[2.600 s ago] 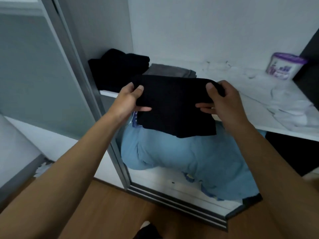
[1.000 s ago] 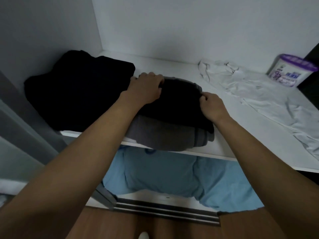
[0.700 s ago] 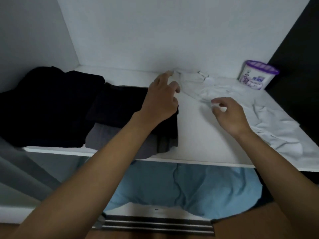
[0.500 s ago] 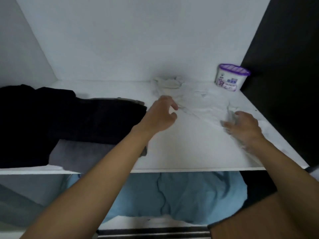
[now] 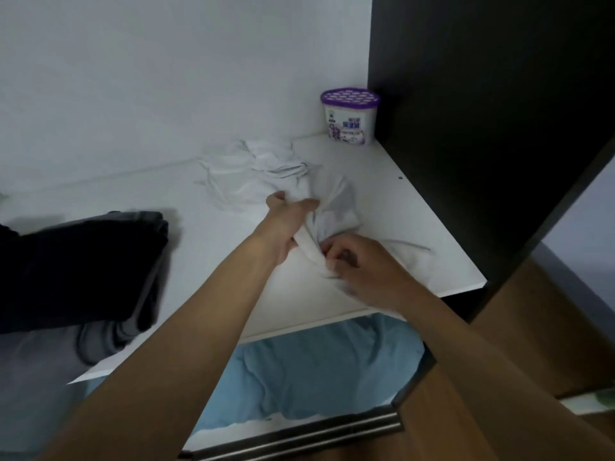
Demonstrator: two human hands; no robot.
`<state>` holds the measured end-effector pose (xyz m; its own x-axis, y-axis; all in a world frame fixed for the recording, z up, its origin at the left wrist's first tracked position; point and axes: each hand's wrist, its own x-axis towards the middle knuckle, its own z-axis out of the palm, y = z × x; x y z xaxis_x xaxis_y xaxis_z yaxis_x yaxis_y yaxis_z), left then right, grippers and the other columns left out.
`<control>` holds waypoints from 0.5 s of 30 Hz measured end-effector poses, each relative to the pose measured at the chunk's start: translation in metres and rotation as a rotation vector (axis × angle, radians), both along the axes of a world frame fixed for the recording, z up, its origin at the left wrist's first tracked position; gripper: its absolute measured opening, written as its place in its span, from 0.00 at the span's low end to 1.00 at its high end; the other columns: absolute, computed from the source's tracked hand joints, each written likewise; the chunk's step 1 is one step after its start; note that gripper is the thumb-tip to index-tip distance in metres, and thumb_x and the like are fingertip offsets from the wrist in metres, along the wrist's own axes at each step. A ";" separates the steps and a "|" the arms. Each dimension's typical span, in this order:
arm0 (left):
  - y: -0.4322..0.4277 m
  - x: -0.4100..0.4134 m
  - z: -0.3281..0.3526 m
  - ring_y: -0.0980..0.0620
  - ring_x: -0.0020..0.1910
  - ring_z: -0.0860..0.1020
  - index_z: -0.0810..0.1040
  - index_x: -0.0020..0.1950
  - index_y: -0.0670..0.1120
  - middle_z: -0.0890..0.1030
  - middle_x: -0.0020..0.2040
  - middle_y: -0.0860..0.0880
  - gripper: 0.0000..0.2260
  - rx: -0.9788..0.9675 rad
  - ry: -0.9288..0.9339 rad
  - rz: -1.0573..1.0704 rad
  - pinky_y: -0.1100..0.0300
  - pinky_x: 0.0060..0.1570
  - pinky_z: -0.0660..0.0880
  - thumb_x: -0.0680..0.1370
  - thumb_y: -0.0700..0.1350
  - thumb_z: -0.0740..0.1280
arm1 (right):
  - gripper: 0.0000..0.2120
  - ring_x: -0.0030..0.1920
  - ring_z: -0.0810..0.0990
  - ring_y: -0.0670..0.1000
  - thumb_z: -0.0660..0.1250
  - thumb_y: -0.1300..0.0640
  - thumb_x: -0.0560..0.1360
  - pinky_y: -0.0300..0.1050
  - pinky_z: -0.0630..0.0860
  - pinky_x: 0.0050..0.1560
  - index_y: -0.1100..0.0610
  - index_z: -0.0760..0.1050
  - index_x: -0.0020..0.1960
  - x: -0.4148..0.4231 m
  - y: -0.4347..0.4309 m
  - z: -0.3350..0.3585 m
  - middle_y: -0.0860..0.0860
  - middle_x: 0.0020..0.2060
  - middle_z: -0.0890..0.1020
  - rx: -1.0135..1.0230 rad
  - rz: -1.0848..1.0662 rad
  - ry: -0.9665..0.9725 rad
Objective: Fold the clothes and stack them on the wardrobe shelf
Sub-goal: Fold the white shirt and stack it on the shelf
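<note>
The wardrobe shelf (image 5: 199, 234) is occupied at its front left edge by a folded black garment (image 5: 76, 271) laid on a grey garment (image 5: 100, 341), while a crumpled white garment (image 5: 263, 174) is spread from the back edge toward the front right corner. A bunched fold of it is gripped by the curled fingers of the left hand (image 5: 288, 224) and pinched just beside by the bent fingers of the right hand (image 5: 362, 264). A purple-lidded tub (image 5: 349, 118) is stood in the back right corner.
</note>
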<state>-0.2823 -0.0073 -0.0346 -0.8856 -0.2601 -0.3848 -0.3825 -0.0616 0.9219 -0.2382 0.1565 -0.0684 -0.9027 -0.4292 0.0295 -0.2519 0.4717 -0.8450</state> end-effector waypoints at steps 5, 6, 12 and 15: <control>0.007 0.024 -0.011 0.46 0.59 0.78 0.68 0.71 0.44 0.76 0.64 0.42 0.23 -0.037 0.089 0.068 0.53 0.61 0.77 0.77 0.31 0.62 | 0.10 0.44 0.80 0.39 0.69 0.60 0.76 0.33 0.74 0.47 0.48 0.79 0.39 0.043 0.020 0.005 0.42 0.45 0.84 -0.071 0.161 -0.069; 0.004 0.034 -0.012 0.45 0.59 0.79 0.71 0.70 0.43 0.77 0.63 0.41 0.22 -0.008 0.100 0.072 0.52 0.62 0.77 0.77 0.30 0.61 | 0.11 0.41 0.80 0.39 0.70 0.60 0.76 0.32 0.73 0.44 0.48 0.80 0.38 0.047 0.025 0.007 0.44 0.41 0.84 -0.107 0.124 -0.081; -0.018 0.108 -0.012 0.47 0.59 0.81 0.82 0.58 0.49 0.81 0.61 0.44 0.25 -0.007 0.192 0.012 0.53 0.63 0.77 0.76 0.26 0.55 | 0.09 0.42 0.82 0.48 0.68 0.58 0.78 0.38 0.78 0.45 0.53 0.83 0.40 0.065 0.037 0.006 0.49 0.39 0.86 -0.437 -0.401 -0.128; -0.032 0.160 -0.010 0.52 0.58 0.82 0.85 0.56 0.52 0.83 0.60 0.50 0.30 0.016 0.267 -0.069 0.59 0.59 0.79 0.72 0.24 0.55 | 0.11 0.46 0.82 0.50 0.69 0.49 0.78 0.47 0.80 0.54 0.58 0.83 0.49 0.081 0.020 0.009 0.55 0.45 0.86 -0.458 -0.454 -0.255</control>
<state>-0.1226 -0.0393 -0.0450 -0.9717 -0.1912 -0.1388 -0.1297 -0.0596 0.9898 -0.1573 0.1761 -0.0595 -0.9928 -0.0020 -0.1194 0.1190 0.0652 -0.9908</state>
